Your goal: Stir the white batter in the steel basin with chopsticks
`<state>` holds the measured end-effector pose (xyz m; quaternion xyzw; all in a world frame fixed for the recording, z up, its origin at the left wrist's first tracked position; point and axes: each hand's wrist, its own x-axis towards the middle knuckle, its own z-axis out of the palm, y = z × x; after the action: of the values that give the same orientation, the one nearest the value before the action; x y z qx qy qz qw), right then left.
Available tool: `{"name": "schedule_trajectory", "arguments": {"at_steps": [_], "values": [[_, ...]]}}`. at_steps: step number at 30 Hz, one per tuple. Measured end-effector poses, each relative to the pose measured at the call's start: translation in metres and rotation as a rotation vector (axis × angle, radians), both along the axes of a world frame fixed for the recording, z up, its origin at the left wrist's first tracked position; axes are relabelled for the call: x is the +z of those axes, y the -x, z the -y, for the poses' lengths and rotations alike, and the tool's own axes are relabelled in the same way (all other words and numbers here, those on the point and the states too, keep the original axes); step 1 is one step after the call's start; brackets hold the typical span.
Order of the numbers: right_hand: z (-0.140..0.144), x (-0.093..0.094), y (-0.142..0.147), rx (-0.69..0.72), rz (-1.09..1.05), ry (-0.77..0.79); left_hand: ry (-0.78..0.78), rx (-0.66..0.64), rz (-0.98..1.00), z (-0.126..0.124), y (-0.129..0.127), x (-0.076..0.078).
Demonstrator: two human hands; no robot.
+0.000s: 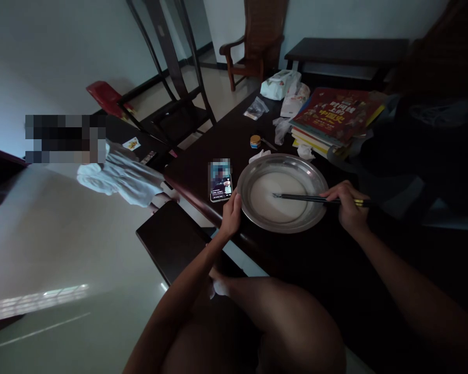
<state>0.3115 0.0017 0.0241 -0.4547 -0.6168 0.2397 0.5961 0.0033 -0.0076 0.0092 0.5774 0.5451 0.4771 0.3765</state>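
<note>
A wide metal basin (pixel 322 179) rests on the dark wooden table, with a milky white liquid (pixel 276 210) in its bottom. My left hand (pixel 231 214) grips the basin's near left rim. In my right hand (pixel 350 209) is a pair of dark chopsticks (pixel 312 198), held nearly level over the basin from the right. Their tips reach the middle of the white liquid. Just left of the basin lies a phone (pixel 221 182) with its screen lit.
Behind the basin are a small jar (pixel 255 141), crumpled tissue (pixel 306 151), plastic bags (pixel 281 84) and a stack of books (pixel 329 117). A dark bench (pixel 171 236) stands left of the table (pixel 195 176). A person in light clothing (pixel 120 174) is farther left, near a tall chair (pixel 175 111).
</note>
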Motion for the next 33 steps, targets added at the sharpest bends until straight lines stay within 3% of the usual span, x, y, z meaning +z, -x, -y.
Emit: {"name": "schedule_trajectory", "arguments": {"at_steps": [4,9,14,18,22,33], "values": [[0.0003,-0.0006,0.0001,0.061,0.013,0.041,-0.003,0.005,0.011,-0.0004,-0.0001,-0.0009],[-0.0004,-0.0006,-0.0006,0.008,-0.015,-0.009,-0.015,0.003,0.016,-0.0005,-0.0003,-0.0009],[0.0002,-0.0002,-0.0004,0.059,0.041,0.053,-0.015,0.002,0.013,-0.0005,-0.0001,-0.0011],[0.0001,0.0002,-0.0001,-0.02,0.0,0.013,-0.015,0.0,0.016,-0.0007,0.0009,-0.0023],[0.0001,-0.0001,-0.0002,0.056,0.034,0.026,-0.013,0.013,0.015,-0.001,0.0011,-0.0027],[-0.0008,0.0002,-0.0011,0.051,0.061,0.01,-0.002,0.004,0.018,-0.0002,-0.0004,-0.0006]]}}
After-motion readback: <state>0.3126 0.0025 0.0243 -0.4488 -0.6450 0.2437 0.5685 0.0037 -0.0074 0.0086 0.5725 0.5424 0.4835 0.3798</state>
